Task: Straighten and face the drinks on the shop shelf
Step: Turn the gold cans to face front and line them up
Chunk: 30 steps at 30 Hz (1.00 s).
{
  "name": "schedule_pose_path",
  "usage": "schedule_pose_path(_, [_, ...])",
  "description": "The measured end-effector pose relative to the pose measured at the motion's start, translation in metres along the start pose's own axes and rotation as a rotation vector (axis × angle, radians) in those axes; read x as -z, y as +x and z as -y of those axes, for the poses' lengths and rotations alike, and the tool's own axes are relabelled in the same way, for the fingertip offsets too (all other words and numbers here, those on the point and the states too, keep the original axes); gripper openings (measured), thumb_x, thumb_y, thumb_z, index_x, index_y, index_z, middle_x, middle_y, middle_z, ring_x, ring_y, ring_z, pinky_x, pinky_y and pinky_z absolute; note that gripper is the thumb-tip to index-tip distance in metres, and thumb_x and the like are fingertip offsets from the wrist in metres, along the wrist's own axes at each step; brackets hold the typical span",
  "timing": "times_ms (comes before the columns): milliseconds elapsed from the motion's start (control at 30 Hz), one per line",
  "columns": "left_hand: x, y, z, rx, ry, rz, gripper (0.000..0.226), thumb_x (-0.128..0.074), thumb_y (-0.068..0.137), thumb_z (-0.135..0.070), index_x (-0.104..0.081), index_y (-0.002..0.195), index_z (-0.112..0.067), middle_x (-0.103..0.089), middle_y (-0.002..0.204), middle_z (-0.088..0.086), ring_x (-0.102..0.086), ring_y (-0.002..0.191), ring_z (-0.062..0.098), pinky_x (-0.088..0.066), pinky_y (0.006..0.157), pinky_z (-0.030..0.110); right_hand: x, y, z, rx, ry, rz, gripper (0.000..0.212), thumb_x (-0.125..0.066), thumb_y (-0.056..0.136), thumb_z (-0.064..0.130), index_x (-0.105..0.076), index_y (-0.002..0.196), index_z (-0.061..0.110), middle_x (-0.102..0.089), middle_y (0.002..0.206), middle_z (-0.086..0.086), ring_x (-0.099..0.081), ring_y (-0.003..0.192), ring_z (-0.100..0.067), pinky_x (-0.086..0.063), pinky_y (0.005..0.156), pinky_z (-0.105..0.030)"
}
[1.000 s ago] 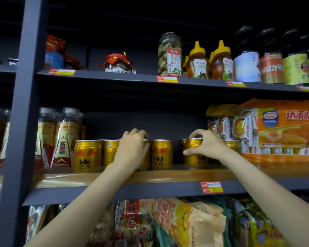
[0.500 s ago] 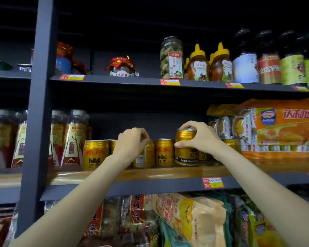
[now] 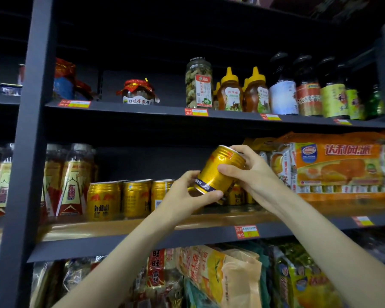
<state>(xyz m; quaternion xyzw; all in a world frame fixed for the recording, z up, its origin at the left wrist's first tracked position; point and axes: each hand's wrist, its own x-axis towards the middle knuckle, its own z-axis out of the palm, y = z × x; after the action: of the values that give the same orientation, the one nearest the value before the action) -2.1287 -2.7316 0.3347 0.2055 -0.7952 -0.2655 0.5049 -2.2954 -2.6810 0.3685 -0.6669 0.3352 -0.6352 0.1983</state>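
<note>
The gold cans point(image 3: 120, 200) on the left stand in their row on the shelf point(image 3: 142, 238) as before, one facing out with its RedBull label. The left hand point(image 3: 185, 196), which was reaching over that row, now curls its fingers under the base of a lifted can point(image 3: 218, 172). That can, upright on the shelf a moment ago, is raised and tilted, a dark band near its bottom. The right hand point(image 3: 251, 172) grips its upper part.
</note>
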Motion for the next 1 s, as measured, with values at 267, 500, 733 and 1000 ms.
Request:
schedule_pose_path(267, [0.015, -0.007, -0.013, -0.404, 0.237, -0.227, 0.082, -0.083, 0.065, -0.025, -0.032, 0.127, -0.039, -0.048, 0.12, -0.024, -0.045, 0.117, -0.003, -0.045, 0.093, 0.018, -0.011, -0.014, -0.013, -0.422, 0.571, 0.027, 0.023, -0.058, 0.091, 0.026, -0.057, 0.109, 0.012, -0.061, 0.115, -0.022, -0.065, 0.102, -0.034, -0.059, 0.077, -0.041])
schedule_pose_path(500, [0.016, -0.011, -0.011, -0.197, 0.085, -0.123, 0.068, -0.075, 0.075, -0.019, -0.034, 0.127, -0.034, -0.051, 0.115, -0.018, -0.057, 0.103, 0.0, -0.048, 0.082, 0.008, -0.017, -0.005, -0.018, -0.226, 0.59, -0.1, 0.033, -0.062, 0.086, 0.016, -0.058, 0.117, 0.009, -0.061, 0.12, -0.018, -0.065, 0.102, -0.03, -0.058, 0.08, -0.04])
schedule_pose_path(733, [0.01, -0.012, -0.003, -0.072, -0.235, -0.188, 0.062, -0.078, 0.07, -0.019, -0.046, 0.122, -0.03, -0.059, 0.114, -0.001, -0.066, 0.095, 0.007, -0.055, 0.076, 0.021, -0.017, -0.003, -0.017, -0.078, 0.508, -0.107, 0.033, -0.058, 0.088, 0.012, -0.054, 0.121, 0.013, -0.062, 0.114, -0.01, -0.063, 0.106, -0.026, -0.054, 0.088, -0.039])
schedule_pose_path(1000, [0.017, -0.011, 0.0, -0.402, 0.126, -0.114, 0.067, -0.072, 0.076, -0.004, -0.038, 0.125, -0.035, -0.043, 0.126, -0.011, -0.051, 0.115, 0.003, -0.051, 0.082, 0.016, -0.02, -0.007, -0.011, -0.035, 0.455, -0.057, 0.049, -0.069, 0.071, 0.016, -0.053, 0.117, 0.021, -0.066, 0.111, -0.006, -0.069, 0.098, -0.02, -0.058, 0.078, -0.037])
